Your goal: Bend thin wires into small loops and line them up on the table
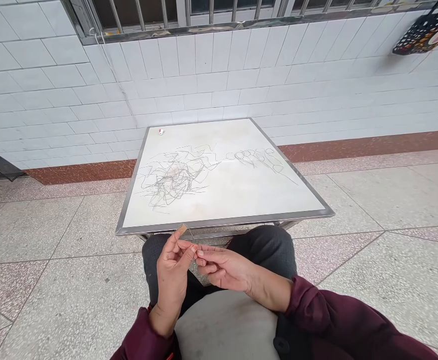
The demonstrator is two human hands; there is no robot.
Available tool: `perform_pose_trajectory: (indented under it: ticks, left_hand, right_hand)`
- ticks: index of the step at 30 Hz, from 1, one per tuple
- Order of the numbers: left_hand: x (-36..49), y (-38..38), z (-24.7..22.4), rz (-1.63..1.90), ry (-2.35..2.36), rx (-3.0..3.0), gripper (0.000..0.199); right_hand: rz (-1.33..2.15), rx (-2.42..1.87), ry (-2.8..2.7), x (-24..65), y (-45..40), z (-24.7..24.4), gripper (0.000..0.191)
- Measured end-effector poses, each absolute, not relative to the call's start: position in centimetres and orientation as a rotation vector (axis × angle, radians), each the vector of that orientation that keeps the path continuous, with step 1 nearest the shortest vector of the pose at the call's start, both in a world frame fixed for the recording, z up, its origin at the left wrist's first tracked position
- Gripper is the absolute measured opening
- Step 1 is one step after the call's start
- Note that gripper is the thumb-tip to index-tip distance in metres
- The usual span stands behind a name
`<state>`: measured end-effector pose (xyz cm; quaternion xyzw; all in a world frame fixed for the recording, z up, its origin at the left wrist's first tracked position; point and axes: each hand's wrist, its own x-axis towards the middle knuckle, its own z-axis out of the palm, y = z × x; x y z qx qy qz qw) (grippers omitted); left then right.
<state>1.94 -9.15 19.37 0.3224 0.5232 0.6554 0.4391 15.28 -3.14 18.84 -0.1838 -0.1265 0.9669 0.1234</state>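
Over my lap, my left hand (173, 275) pinches a thin dark wire (190, 231) between thumb and fingers. A tan wrap (181, 229) covers the tip of its raised index finger, and the wire loops beside it. My right hand (224, 267) meets the left at the fingertips, its thumb and index finger pinched on the same wire. In front stands a white table (234, 200) with a grey metal edge. A tangle of thin wires (173, 182) lies on its left half, and several looped wires (256, 157) lie toward the right.
A small red and white object (161, 132) sits at the table's far left corner. Behind the table is a white tiled wall (203, 95) with a barred window above. A dark patterned bag (425, 35) hangs at the upper right.
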Motion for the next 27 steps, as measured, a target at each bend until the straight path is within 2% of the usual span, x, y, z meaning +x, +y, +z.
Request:
perform_pose_trajectory:
  ticks: [5, 11, 21, 27]
  left_hand:
    - [1.9, -8.8, 18.7, 1.694, 1.191, 0.662, 0.048]
    - [1.8, -8.7, 18.8, 1.685, 1.153, 0.573, 0.052]
    - [1.7, -8.9, 18.7, 1.695, 1.192, 0.615, 0.050]
    - [1.6, -8.8, 18.3, 1.681, 1.266, 0.692, 0.047]
  right_hand:
    - [2.652, -0.604, -0.590, 14.6, -3.8, 18.2, 0.024]
    - [2.210, -0.663, -1.143, 14.2, -3.8, 16.9, 0.030]
    - [2.009, -0.697, -1.412, 14.4, -3.5, 16.7, 0.025]
    - [1.619, -0.690, -1.796, 14.9, -3.1, 16.9, 0.019]
